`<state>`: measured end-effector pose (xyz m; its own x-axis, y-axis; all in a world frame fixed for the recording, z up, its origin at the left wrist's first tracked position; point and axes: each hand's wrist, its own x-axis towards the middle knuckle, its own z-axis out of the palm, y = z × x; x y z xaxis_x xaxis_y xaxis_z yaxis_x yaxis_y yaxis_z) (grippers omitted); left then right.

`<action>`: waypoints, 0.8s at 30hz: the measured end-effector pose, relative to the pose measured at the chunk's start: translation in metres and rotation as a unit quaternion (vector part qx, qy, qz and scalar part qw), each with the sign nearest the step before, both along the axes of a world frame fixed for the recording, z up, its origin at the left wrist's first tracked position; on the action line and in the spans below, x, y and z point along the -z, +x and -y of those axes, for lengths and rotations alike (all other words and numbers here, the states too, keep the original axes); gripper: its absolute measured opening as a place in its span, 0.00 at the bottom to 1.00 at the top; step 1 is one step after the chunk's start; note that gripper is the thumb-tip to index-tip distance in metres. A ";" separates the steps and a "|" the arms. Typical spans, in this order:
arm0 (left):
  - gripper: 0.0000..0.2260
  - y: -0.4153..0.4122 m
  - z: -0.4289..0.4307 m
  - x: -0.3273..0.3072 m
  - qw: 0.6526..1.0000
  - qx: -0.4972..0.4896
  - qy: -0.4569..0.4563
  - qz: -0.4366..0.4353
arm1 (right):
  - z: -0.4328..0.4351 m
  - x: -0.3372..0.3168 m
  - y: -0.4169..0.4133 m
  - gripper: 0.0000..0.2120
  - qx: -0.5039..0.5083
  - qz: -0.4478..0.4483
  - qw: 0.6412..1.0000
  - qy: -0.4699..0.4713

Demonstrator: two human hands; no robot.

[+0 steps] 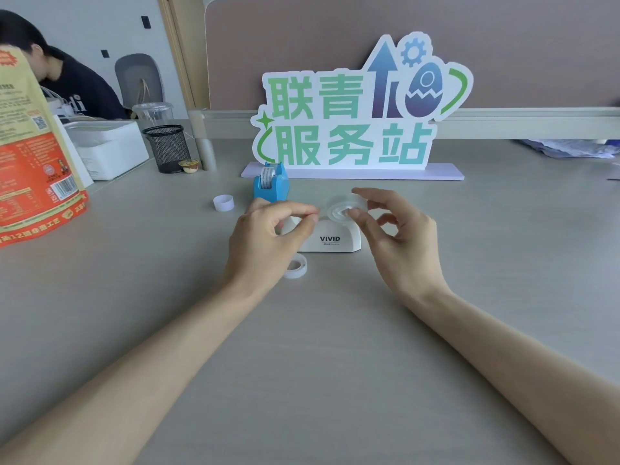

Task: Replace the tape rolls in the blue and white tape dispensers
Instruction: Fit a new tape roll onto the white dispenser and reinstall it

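Note:
A white tape dispenser (330, 239) marked VIVID stands mid-desk. Over its top my right hand (397, 241) holds a clear tape roll (342, 206) between thumb and fingers. My left hand (268, 236) is at the dispenser's left end, thumb and forefinger pinched together near the roll's edge; I cannot tell if tape is between them. Behind stands a blue tape dispenser (271, 182) with a printed roll in it. A white ring core (223, 203) lies left of it. A small white roll (296, 266) lies by my left wrist.
A standing sign (352, 112) with green characters sits at the back. At left are an orange and tan bag (33, 162), a white box (107, 146), a black mesh pen cup (167, 147) and a seated person (67, 85). Crumpled plastic (570, 147) lies far right.

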<state>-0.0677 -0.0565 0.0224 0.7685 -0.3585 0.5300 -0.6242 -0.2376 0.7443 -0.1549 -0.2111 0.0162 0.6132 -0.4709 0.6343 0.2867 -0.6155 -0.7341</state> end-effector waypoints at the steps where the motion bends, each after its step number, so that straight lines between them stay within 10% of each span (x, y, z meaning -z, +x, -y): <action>1: 0.06 -0.002 0.003 0.000 1.000 -0.025 0.005 0.009 | 0.001 0.000 0.004 0.10 0.007 0.017 1.000 -0.019; 24: 0.04 0.020 0.023 -0.001 0.990 -0.020 -0.095 -0.104 | 0.007 0.004 0.036 0.06 -0.019 -0.005 1.000 0.009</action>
